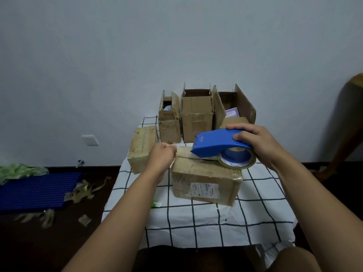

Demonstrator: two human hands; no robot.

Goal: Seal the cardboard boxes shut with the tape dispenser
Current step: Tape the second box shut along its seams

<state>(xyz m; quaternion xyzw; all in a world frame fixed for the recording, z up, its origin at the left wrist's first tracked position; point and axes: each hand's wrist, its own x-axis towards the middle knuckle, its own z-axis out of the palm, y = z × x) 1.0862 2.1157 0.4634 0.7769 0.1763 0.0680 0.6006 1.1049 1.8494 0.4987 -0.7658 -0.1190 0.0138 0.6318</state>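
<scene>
Head: open boxes (three) behind dispenser.

worktop cover: white cloth with dark grid lines | wall: pale grey, white socket plate low at left | floor left: blue perforated plastic panel, green-patterned cloth behind it, crumpled tape scraps beside it | small green-and-white item at cloth's left edge
</scene>
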